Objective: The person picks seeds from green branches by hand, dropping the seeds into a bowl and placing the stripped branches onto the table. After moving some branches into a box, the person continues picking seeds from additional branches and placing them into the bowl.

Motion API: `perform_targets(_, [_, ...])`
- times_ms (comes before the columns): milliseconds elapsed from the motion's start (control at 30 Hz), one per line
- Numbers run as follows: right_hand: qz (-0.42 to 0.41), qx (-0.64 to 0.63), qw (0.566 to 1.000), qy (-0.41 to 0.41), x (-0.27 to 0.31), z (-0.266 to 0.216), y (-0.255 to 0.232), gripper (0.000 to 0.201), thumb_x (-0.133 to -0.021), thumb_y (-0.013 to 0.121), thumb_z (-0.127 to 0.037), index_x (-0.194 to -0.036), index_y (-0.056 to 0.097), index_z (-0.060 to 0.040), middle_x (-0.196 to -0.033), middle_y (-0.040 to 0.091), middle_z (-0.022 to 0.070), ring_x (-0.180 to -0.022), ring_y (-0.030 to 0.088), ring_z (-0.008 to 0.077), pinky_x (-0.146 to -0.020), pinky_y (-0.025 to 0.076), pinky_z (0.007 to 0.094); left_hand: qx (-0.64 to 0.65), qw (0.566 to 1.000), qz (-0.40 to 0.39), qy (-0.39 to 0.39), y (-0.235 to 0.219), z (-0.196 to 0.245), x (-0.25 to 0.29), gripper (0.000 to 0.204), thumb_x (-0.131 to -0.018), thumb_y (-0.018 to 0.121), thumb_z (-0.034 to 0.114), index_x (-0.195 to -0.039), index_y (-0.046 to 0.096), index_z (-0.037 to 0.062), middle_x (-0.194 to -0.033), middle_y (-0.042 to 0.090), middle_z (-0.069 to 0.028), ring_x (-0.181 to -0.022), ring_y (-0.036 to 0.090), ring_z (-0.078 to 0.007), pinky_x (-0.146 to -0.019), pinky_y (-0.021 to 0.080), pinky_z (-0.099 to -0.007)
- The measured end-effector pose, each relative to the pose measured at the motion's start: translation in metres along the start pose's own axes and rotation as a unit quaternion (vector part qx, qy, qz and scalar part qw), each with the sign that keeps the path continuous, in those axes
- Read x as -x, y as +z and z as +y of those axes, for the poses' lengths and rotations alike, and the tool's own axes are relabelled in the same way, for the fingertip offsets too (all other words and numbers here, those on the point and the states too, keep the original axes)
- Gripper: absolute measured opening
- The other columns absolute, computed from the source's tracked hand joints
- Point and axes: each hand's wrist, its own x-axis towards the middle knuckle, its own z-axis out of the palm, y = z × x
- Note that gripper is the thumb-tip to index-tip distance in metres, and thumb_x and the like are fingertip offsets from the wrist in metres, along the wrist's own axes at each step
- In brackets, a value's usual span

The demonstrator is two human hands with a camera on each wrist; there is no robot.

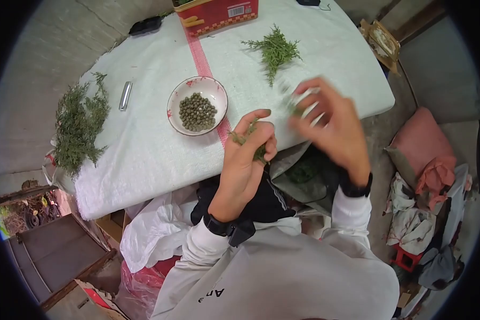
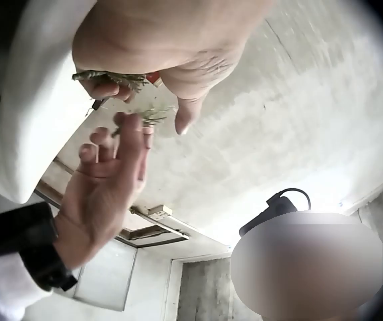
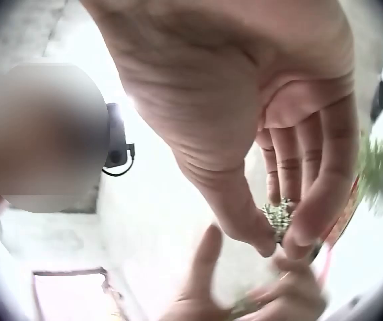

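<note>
While the left hand is gripping a small green sprig in curled fingers at the middle of the frame, the right hand is blurring just right of it, its thumb and fingers pinching a tiny green bit plucked from that sprig. Both hands are hovering over the near edge of the tabletop, which is covered with a white woven cloth. A bowl of small round green seeds is sitting just left of and above the hands, a heap of cuttings is lying at the left of the frame, and a smaller tuft is resting at upper centre. To my eye, the picking step is underway; the next move seems to call for carrying the pinched bit over the bowl and loosening the fingertips without scattering it.
</note>
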Motion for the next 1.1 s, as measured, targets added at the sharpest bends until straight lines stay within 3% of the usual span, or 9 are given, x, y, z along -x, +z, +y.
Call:
perform_targets(167, [-0.171, -0.033, 0.981, -0.082, 0.003, -0.007, 0.015, 0.022, -0.077, 0.078, -0.01, -0.094, 0.064, -0.0064, -0.072, 0.065, -0.0018, -0.06, 0.056, 0.0022, -0.051, 0.041, 0.018, -0.016, 0.996, 0.074, 0.041, 0.008, 0.001, 0.007, 0.012, -0.096, 0.059, 0.015, -0.101, 0.052, 0.0063, -0.081, 0.054, -0.0021, -0.071, 0.053, -0.0113, -0.06, 0.039, -0.024])
perform_targets(233, [-0.12, -0.135, 0.983, 0.035, -0.02, -0.014, -0.001, 0.018, -0.08, 0.077, -0.014, -0.092, 0.066, -0.006, -0.067, 0.064, -0.0028, -0.06, 0.055, 0.0022, -0.05, 0.04, 0.0183, 0.011, 0.997, 0.08, 0.019, 0.0, 0.006, 0.008, 0.013, -0.097, 0.058, 0.017, -0.092, 0.05, 0.0081, -0.077, 0.052, -0.0014, -0.07, 0.053, -0.0117, -0.061, 0.04, -0.0236])
perform_targets(300, [0.03, 0.033, 0.997, -0.06, -0.069, 0.015, -0.013, 0.016, -0.083, 0.074, -0.019, -0.093, 0.068, -0.0076, -0.063, 0.062, -0.0012, -0.054, 0.054, 0.0054, -0.048, 0.039, 0.0216, 0.025, 0.996, 0.08, 0.014, 0.001, 0.009, 0.01, 0.016, -0.098, 0.058, 0.018, -0.087, 0.049, 0.009, -0.076, 0.051, -0.0011, -0.07, 0.053, -0.0119, -0.061, 0.04, -0.0234])
perform_targets(367, [0.166, 0.3, 0.925, -0.164, -0.104, 0.027, -0.017, 0.019, -0.084, 0.072, -0.023, -0.097, 0.069, -0.0096, -0.06, 0.058, 0.0022, -0.05, 0.053, 0.0112, -0.047, 0.038, 0.0253, -0.014, 0.997, 0.069, 0.022, 0.006, 0.009, 0.013, 0.02, -0.098, 0.058, 0.018, -0.083, 0.046, 0.0105, -0.072, 0.049, -0.0006, -0.066, 0.052, -0.0122, -0.057, 0.039, -0.0228])
perform_targets(533, [0.162, 0.379, 0.839, -0.356, -0.139, 0.058, -0.011, 0.019, -0.084, 0.07, -0.023, -0.098, 0.07, -0.0111, -0.062, 0.059, 0.0062, -0.05, 0.053, 0.0165, -0.049, 0.04, 0.0266, -0.058, 0.996, 0.068, -0.013, 0.019, 0.013, 0.022, 0.022, -0.098, 0.058, 0.019, -0.081, 0.045, 0.0116, -0.065, 0.043, 0.0002, -0.053, 0.046, -0.0123, -0.048, 0.033, -0.0224])
perform_targets(667, [0.118, 0.288, 0.936, -0.163, -0.081, 0.009, -0.007, 0.015, -0.085, 0.067, -0.017, -0.097, 0.069, -0.0083, -0.071, 0.065, 0.0066, -0.058, 0.058, 0.0139, -0.054, 0.044, 0.0249, 0.015, 0.996, 0.054, -0.066, -0.002, 0.009, 0.017, 0.023, -0.097, 0.058, 0.017, -0.08, 0.044, 0.0117, -0.064, 0.044, -0.0003, -0.047, 0.039, -0.0121, -0.043, 0.029, -0.0233])
perform_targets(767, [0.065, -0.142, 0.982, -0.106, -0.057, 0.005, -0.002, 0.013, -0.081, 0.066, -0.006, -0.094, 0.069, -0.0054, -0.081, 0.069, 0.007, -0.067, 0.061, 0.0117, -0.057, 0.046, 0.0233, 0.081, 0.994, 0.023, -0.072, -0.009, 0.003, 0.011, 0.013, -0.098, 0.056, 0.018, -0.09, 0.05, 0.0105, -0.068, 0.045, -0.0005, -0.05, 0.04, -0.01, -0.045, 0.031, -0.0221])
perform_targets(933, [0.065, -0.084, 0.979, -0.174, -0.005, 0.015, 0.015, 0.018, -0.078, 0.064, 0.004, -0.093, 0.069, -0.0026, -0.086, 0.069, 0.007, -0.072, 0.062, 0.01, -0.057, 0.046, 0.022, 0.071, 0.996, 0.026, -0.043, 0.012, 0.014, 0.002, 0.016, -0.096, 0.06, 0.017, -0.106, 0.055, 0.0057, -0.073, 0.051, 0.0011, -0.061, 0.047, -0.0079, -0.053, 0.036, -0.021])
perform_targets(1100, [-0.039, 0.003, 0.977, -0.209, 0.021, 0.01, 0.034, 0.025, -0.074, 0.061, 0.009, -0.093, 0.071, -0.0022, -0.084, 0.068, 0.0063, -0.069, 0.061, 0.01, -0.057, 0.044, 0.0223, -0.013, 0.998, 0.047, 0.031, 0.01, 0.007, -0.002, 0.025, -0.095, 0.062, 0.014, -0.116, 0.057, 0.002, -0.084, 0.057, 0.0024, -0.074, 0.053, -0.0052, -0.063, 0.042, -0.0206])
